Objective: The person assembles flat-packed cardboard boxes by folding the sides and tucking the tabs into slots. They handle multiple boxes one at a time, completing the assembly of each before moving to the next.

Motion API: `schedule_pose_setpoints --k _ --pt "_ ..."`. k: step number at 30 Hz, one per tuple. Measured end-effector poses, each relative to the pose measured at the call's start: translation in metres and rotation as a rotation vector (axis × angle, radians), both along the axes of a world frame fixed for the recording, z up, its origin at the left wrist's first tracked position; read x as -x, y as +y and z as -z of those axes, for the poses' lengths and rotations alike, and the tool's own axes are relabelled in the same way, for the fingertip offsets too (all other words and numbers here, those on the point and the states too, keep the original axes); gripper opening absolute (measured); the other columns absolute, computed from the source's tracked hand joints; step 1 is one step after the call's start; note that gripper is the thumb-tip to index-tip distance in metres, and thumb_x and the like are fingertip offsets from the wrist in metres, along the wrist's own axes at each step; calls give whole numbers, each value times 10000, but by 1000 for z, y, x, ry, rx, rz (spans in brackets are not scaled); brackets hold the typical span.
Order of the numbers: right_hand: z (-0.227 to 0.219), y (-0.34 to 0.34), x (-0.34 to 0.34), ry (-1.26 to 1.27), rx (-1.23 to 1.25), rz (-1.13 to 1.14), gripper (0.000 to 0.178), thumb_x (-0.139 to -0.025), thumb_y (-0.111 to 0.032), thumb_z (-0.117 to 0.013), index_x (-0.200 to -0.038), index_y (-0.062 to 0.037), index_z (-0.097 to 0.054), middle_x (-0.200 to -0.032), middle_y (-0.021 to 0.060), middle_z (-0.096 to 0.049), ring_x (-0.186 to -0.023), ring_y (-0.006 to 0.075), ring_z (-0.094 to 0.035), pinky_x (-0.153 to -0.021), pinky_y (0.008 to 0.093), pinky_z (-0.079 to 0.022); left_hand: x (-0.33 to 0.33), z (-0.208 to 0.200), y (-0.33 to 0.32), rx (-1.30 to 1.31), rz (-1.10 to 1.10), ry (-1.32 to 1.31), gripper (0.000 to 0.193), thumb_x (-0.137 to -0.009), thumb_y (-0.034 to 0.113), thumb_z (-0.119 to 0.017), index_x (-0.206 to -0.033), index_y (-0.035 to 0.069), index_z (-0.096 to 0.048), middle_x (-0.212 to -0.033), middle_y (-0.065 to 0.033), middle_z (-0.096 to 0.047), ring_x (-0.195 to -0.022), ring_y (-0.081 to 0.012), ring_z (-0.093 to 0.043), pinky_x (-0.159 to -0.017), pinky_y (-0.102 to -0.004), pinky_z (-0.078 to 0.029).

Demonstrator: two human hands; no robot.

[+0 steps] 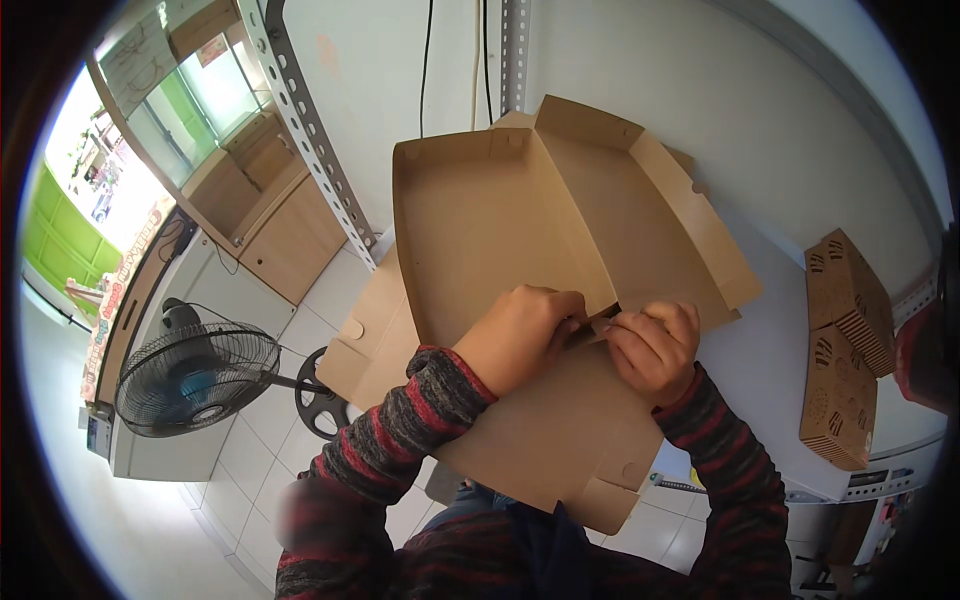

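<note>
A brown cardboard box (480, 215) lies opened out in front of me, its left tray with raised walls and its lid half (640, 230) joined along a fold. At the near end of that fold, my left hand (525, 325) is closed, its fingertips pinching the box's near edge. My right hand (652, 350) is closed too, thumb and fingers gripping a small flap at the same corner. The two hands almost meet, and their fingers partly hide the flap. Beneath the box, flat unfolded cardboard (550, 440) spreads toward my body and out to the left.
Two folded, printed cardboard boxes (840, 390) stand at the right on the white table (765, 400). A black fan (200, 375) stands at the left, near a wooden cabinet (290, 235). A perforated metal post (320, 140) rises beyond the table's left side.
</note>
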State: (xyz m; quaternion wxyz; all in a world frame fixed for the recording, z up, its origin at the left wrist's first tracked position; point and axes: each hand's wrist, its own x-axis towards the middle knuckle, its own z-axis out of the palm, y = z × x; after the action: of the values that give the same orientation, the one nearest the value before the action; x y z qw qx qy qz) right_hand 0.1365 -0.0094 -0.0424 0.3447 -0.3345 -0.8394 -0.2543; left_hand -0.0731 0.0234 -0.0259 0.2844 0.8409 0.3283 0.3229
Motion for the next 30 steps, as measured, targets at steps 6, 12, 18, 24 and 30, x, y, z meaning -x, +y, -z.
schedule_pose_setpoints --k 6,12,18,24,30 --pt "-1 -7 -1 -219 -166 24 66 -737 -114 -681 -781 -150 -647 -831 -41 -621 -835 123 -571 -711 304 -361 4 -4 3 -11 14 50 96 -805 -29 -600 -883 11 -640 -803 -162 -672 -762 -356 -652 -695 -397 -516" --pt "-10 -11 10 -420 -350 20 14 -773 -165 -618 -762 -167 -626 -788 -69 -608 -826 83 -576 -701 293 -318 13 -7 2 -77 33 58 132 -815 -11 -591 -936 24 -631 -775 -153 -667 -734 -345 -654 -674 -397 -515" --pt "-12 -3 9 -476 -406 26 60 -786 -183 -618 -799 -198 -674 -845 -85 -674 -806 56 -556 -762 313 -279 14 1 -1 -68 -50 104 156 -824 -8 -580 -974 23 -612 -784 -146 -673 -740 -342 -657 -653 -404 -513" --pt "-9 -2 3 -406 -420 -3 107 -808 -190 -614 -862 -214 -704 -862 -97 -683 -804 54 -542 -871 356 -241 13 3 -11 -13 -56 -10 153 -841 -3 -581 -989 25 -604 -827 -153 -676 -755 -354 -656 -672 -396 -513" --pt "-4 -5 -5 -336 -358 -10 93 -805 -191 -647 -865 -213 -714 -892 -104 -681 -799 55 -529 -977 391 -223 11 3 -16 -55 16 7 157 -856 62 -601 -1013 49 -606 -860 -158 -678 -816 -363 -647 -712 -427 -508"
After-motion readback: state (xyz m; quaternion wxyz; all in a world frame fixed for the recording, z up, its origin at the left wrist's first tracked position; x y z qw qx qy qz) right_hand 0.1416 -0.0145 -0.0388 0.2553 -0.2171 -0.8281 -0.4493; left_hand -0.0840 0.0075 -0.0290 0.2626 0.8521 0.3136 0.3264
